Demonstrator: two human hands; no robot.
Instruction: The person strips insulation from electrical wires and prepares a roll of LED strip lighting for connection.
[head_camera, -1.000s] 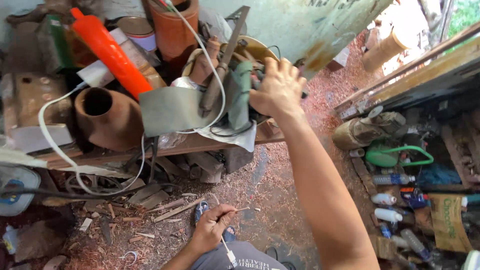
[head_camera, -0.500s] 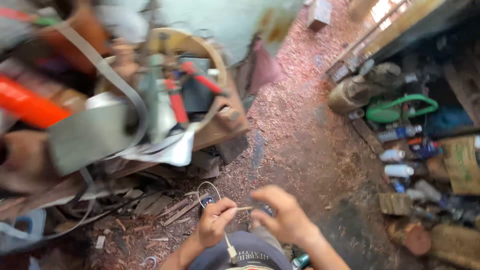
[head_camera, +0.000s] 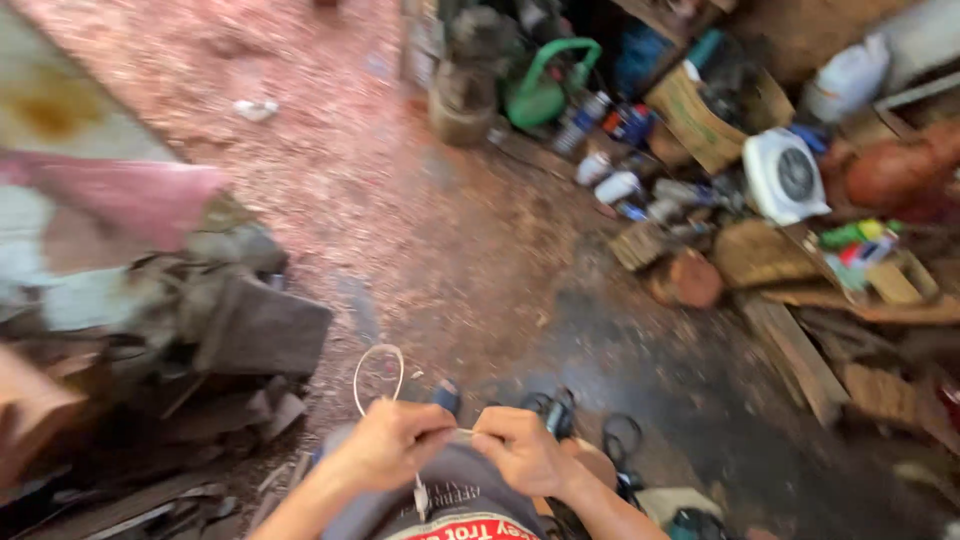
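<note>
My left hand (head_camera: 385, 443) and my right hand (head_camera: 525, 450) meet close together low in the head view, just above my lap. Both pinch a thin pale cord (head_camera: 378, 375) that loops up in an arc from my left hand. The fingers of each hand are closed on the cord where they touch. Below the hands lies my grey shirt with a red band (head_camera: 460, 505). The view is blurred by motion.
A reddish dirt floor (head_camera: 400, 200) stretches ahead. Dark scrap and metal pieces (head_camera: 250, 320) pile at left. At right lie a green can (head_camera: 545, 85), a cardboard box (head_camera: 700, 115), a white fan (head_camera: 785, 175), bottles and planks (head_camera: 800, 350). Sandals (head_camera: 560, 410) sit by my feet.
The view has swung right, away from the cluttered bench. My right hand came down off the bench items and joined my left hand at the cord by my lap.
</note>
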